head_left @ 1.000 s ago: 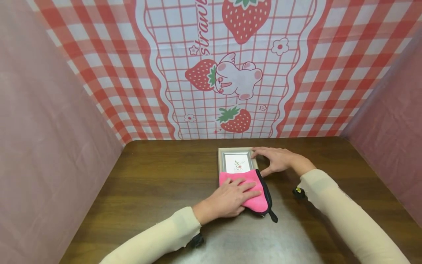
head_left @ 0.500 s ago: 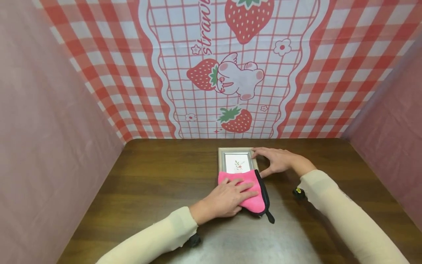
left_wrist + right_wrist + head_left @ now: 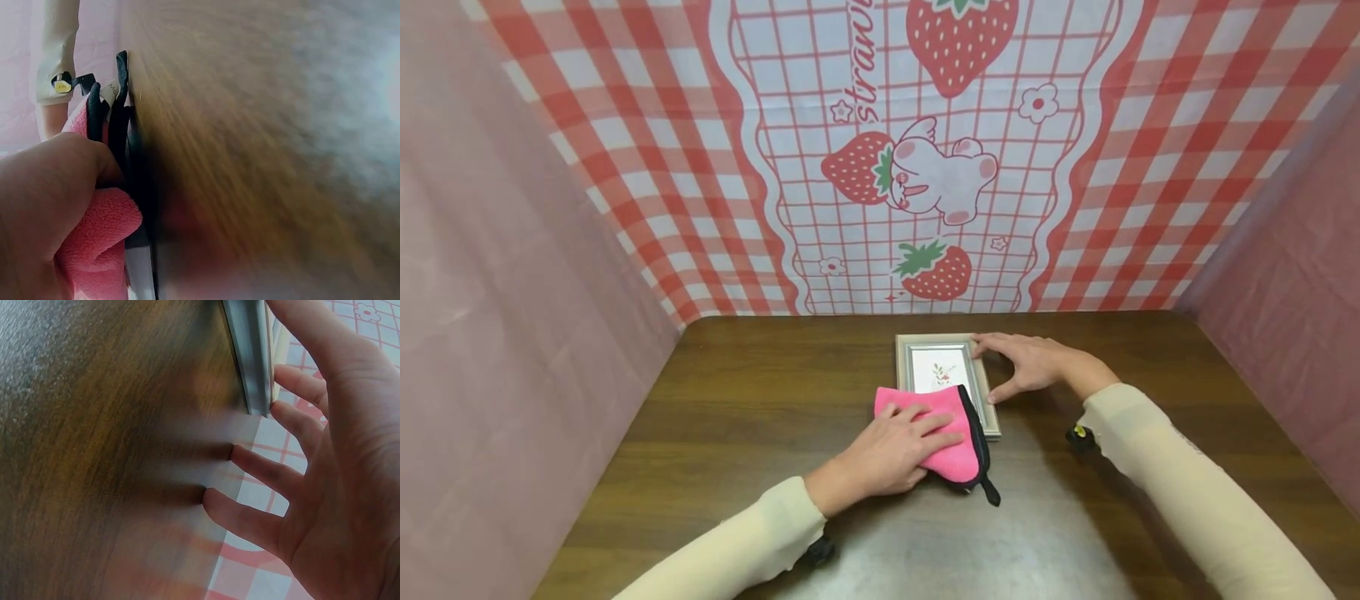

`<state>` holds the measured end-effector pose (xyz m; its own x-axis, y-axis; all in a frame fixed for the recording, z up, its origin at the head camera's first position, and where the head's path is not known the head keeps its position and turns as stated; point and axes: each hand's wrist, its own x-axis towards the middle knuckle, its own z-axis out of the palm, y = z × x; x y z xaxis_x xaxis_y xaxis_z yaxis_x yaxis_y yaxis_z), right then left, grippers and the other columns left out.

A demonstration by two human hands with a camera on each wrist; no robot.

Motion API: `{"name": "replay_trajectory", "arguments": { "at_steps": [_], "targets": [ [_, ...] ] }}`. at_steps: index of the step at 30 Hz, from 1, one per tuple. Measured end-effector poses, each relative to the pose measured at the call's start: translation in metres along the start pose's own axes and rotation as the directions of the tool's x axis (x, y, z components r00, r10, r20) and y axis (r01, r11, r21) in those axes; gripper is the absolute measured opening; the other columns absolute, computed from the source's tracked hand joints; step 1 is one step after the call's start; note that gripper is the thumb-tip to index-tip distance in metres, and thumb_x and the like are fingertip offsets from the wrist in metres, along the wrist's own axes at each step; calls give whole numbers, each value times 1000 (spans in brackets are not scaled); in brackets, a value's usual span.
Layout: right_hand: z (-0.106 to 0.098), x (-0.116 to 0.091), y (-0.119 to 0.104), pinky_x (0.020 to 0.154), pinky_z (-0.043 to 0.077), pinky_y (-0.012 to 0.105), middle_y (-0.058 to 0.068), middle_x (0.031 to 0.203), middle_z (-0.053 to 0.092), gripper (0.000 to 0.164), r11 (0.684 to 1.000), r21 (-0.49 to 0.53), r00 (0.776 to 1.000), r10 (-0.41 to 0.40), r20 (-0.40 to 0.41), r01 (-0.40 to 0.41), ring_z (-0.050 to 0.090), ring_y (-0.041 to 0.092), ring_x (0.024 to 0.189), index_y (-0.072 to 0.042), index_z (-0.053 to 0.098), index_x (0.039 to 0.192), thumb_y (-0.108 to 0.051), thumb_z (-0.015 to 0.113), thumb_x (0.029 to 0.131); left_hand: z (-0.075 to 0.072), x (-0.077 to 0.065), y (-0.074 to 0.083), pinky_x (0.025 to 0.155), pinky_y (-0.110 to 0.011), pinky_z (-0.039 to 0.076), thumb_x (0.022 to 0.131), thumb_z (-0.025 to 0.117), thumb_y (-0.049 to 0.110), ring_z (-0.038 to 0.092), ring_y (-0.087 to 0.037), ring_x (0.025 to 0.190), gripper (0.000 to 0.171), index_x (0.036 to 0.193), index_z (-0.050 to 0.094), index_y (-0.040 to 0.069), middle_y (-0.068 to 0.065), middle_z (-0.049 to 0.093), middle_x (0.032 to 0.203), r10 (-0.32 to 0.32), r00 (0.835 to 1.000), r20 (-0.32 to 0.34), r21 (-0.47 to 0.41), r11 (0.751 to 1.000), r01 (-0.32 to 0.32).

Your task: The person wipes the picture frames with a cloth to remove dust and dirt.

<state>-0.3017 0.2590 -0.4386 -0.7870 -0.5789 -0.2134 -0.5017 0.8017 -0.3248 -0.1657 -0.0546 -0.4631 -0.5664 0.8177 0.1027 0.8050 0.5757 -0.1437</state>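
Observation:
A picture frame (image 3: 990, 392) with a pale border and a small plant print lies flat on the wooden table. My left hand (image 3: 887, 450) rests on a pink cloth (image 3: 955, 462) with black trim and a hanging loop, fingers laid along it. That cloth covers the frame's lower left part, and its fluffy fold (image 3: 103, 225) bulges beside the hand in the left wrist view. At the frame's right side, my right hand (image 3: 1033, 362) touches the edge with thumb and fingertips. In the right wrist view, two fingers of the right hand (image 3: 337, 469) meet the frame's edge (image 3: 250, 356), others the tabletop.
The brown wooden table (image 3: 760, 392) reaches back to a red-and-white checked strawberry cloth backdrop (image 3: 700, 167). Pink fabric walls hang at the left (image 3: 535, 292) and right (image 3: 1285, 275). A small black device sits under each sleeve cuff.
My left hand has slid the pink cloth to the left, baring the frame's lower right corner. The right hand and the frame have stayed put.

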Motion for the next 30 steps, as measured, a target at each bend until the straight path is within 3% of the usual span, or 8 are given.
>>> {"name": "replay_trajectory", "arguments": {
  "at_steps": [15, 30],
  "targets": [
    [1, 0, -1, 123, 39, 83, 15, 187, 34, 90, 1000, 20, 1000, 19, 5, -19, 40, 50, 167, -24, 58, 158, -71, 87, 87, 0, -22, -10, 112, -49, 60, 100, 84, 27, 59, -30, 150, 66, 162, 62, 31, 1, 63, 168, -13, 1000, -28, -32, 999, 12],
    [-1, -1, -4, 123, 39, 83, 16, 186, 35, 88, 1000, 23, 1000, 12, 3, -12, 40, 51, 167, -22, 60, 156, -68, 88, 87, 2, -15, -8, 116, -46, 57, 101, 83, 32, 59, -28, 149, 67, 164, 59, 33, 3, 62, 168, -6, 1000, -27, -8, 1000, 6]
  ]
}}
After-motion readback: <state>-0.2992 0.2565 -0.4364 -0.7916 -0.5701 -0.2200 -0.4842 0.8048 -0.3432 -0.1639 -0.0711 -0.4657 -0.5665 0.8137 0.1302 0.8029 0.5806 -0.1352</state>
